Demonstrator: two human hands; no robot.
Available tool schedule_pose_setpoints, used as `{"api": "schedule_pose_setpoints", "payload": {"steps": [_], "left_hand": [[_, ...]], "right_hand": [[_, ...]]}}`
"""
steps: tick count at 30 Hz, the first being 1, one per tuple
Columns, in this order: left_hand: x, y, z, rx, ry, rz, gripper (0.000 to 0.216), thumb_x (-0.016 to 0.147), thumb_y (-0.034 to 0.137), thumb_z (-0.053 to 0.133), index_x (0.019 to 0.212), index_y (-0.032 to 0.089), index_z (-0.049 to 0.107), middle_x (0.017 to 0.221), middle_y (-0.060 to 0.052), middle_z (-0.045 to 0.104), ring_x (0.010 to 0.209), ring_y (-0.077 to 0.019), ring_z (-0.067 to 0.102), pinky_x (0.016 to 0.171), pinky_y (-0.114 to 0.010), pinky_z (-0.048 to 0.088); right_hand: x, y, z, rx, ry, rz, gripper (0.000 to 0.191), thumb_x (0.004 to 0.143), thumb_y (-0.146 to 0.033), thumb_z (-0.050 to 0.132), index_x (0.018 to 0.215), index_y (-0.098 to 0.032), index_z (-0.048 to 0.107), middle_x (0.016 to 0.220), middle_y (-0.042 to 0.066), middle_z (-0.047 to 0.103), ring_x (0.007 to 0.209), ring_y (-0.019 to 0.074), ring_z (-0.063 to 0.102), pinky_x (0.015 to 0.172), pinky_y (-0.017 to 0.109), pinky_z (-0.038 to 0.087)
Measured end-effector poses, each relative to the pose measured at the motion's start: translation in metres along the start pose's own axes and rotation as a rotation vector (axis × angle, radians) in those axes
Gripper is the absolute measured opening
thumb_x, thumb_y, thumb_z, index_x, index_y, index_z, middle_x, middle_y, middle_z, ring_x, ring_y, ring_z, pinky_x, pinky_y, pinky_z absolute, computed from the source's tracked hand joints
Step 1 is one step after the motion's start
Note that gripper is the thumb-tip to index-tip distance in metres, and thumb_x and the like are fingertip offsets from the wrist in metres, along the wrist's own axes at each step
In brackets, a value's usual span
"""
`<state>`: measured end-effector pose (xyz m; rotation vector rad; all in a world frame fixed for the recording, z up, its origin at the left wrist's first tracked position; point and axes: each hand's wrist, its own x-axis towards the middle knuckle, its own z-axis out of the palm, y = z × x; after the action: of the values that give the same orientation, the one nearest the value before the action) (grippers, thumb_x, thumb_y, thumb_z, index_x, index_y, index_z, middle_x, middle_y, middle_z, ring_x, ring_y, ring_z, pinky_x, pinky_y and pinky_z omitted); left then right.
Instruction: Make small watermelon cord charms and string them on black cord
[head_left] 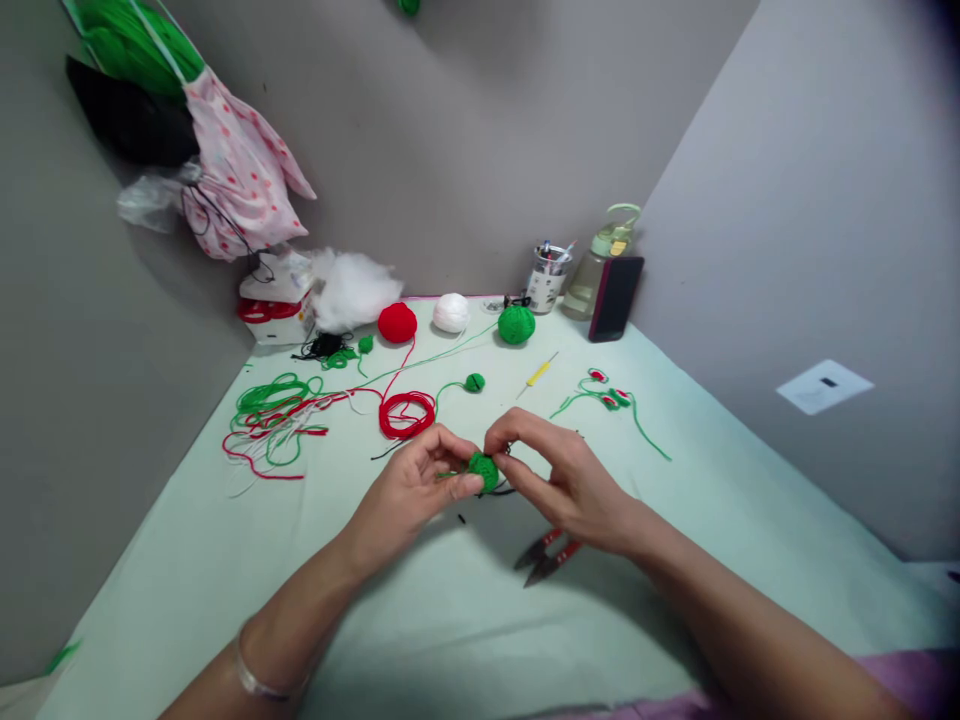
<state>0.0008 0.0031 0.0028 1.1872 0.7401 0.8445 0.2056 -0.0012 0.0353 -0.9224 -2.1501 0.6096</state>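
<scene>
Between the thumb and fingers of my left hand [412, 485] is a small round green crocheted piece [484, 471]. My right hand [559, 480] pinches at the upper right edge of that piece; something thin and dark shows at its fingertips, too small to name. A black strand [501, 491] hangs just below the piece. Under my right hand lie thread snips [544, 562] with red handles, partly hidden by it. A short black scrap [462, 519] rests on the table below my fingers. Beyond my hands sits a small green ball with a dark line across it [475, 383].
A coil of red yarn [406, 414] and tangled strands [281, 415] lie left. Behind are red [397, 322], white [451, 313] and green [517, 324] yarn balls, and white stuffing [356, 290]. A yellow-handled hook [538, 373], phone [616, 299] and bottle [589, 285] are right.
</scene>
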Motion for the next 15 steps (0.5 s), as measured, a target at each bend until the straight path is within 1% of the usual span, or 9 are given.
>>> {"api": "schedule_pose_setpoints", "payload": {"steps": [2, 4, 7, 9, 12, 13, 14, 15], "left_hand": [[0.000, -0.002, 0.001, 0.030, 0.028, 0.005, 0.024, 0.083, 0.031, 0.074, 0.096, 0.018, 0.059, 0.094, -0.002, 0.062, 0.090, -0.0157, 0.058, 0.082, -0.028, 0.045], [0.001, -0.005, 0.003, 0.074, 0.073, 0.011, 0.024, 0.083, 0.031, 0.073, 0.094, 0.018, 0.056, 0.094, -0.002, 0.061, 0.089, -0.0158, 0.058, 0.080, -0.028, 0.046], [0.003, -0.007, 0.007, 0.186, 0.144, 0.043, 0.021, 0.083, 0.030, 0.070, 0.087, 0.019, 0.053, 0.087, 0.000, 0.057, 0.082, -0.0148, 0.055, 0.077, -0.028, 0.045], [0.004, -0.008, 0.008, 0.271, 0.182, 0.089, 0.019, 0.083, 0.027, 0.068, 0.084, 0.020, 0.051, 0.084, 0.001, 0.055, 0.079, -0.0144, 0.053, 0.075, -0.028, 0.044], [0.006, -0.009, 0.008, 0.378, 0.252, 0.144, 0.020, 0.081, 0.023, 0.068, 0.081, 0.021, 0.048, 0.082, 0.002, 0.054, 0.078, -0.0147, 0.053, 0.075, -0.029, 0.044], [0.007, -0.010, 0.007, 0.406, 0.287, 0.152, 0.021, 0.080, 0.023, 0.068, 0.081, 0.021, 0.048, 0.082, 0.002, 0.054, 0.078, -0.0149, 0.053, 0.075, -0.029, 0.044], [0.007, -0.010, 0.005, 0.433, 0.322, 0.161, 0.021, 0.079, 0.022, 0.069, 0.081, 0.022, 0.048, 0.082, 0.002, 0.054, 0.078, -0.0152, 0.054, 0.075, -0.030, 0.044], [0.008, -0.010, 0.003, 0.455, 0.360, 0.181, 0.021, 0.079, 0.021, 0.068, 0.081, 0.022, 0.048, 0.082, 0.002, 0.054, 0.078, -0.0155, 0.054, 0.076, -0.030, 0.045]], "right_hand": [[-0.001, -0.001, 0.001, -0.166, -0.003, -0.111, 0.007, 0.098, -0.014, 0.050, 0.097, -0.016, 0.057, 0.088, 0.005, 0.064, 0.078, 0.0132, 0.058, 0.069, 0.024, 0.046], [-0.003, 0.000, 0.004, -0.347, -0.042, -0.209, 0.013, 0.099, -0.014, 0.046, 0.099, -0.015, 0.059, 0.086, 0.007, 0.065, 0.077, 0.0153, 0.059, 0.065, 0.025, 0.046], [-0.004, 0.006, 0.009, -0.539, -0.129, -0.262, 0.026, 0.099, -0.008, 0.038, 0.102, -0.014, 0.063, 0.085, 0.009, 0.067, 0.073, 0.0168, 0.061, 0.062, 0.027, 0.047], [-0.004, 0.006, 0.012, -0.591, -0.087, -0.280, 0.027, 0.097, -0.007, 0.040, 0.101, -0.017, 0.065, 0.090, 0.009, 0.070, 0.076, 0.0176, 0.063, 0.064, 0.029, 0.048], [-0.007, -0.005, 0.014, -0.548, 0.105, -0.359, 0.022, 0.093, -0.011, 0.049, 0.090, -0.023, 0.067, 0.098, 0.008, 0.074, 0.078, 0.0185, 0.065, 0.067, 0.031, 0.050], [-0.008, -0.012, 0.012, -0.482, 0.149, -0.369, 0.020, 0.092, -0.011, 0.051, 0.087, -0.024, 0.066, 0.098, 0.008, 0.074, 0.077, 0.0185, 0.066, 0.066, 0.032, 0.051], [-0.010, -0.019, 0.008, -0.379, 0.165, -0.346, 0.020, 0.092, -0.010, 0.052, 0.087, -0.024, 0.066, 0.098, 0.008, 0.074, 0.075, 0.0182, 0.066, 0.066, 0.032, 0.052], [-0.013, -0.027, 0.002, -0.238, 0.160, -0.284, 0.020, 0.093, -0.010, 0.051, 0.088, -0.023, 0.065, 0.097, 0.008, 0.074, 0.073, 0.0175, 0.067, 0.064, 0.032, 0.053]]}}
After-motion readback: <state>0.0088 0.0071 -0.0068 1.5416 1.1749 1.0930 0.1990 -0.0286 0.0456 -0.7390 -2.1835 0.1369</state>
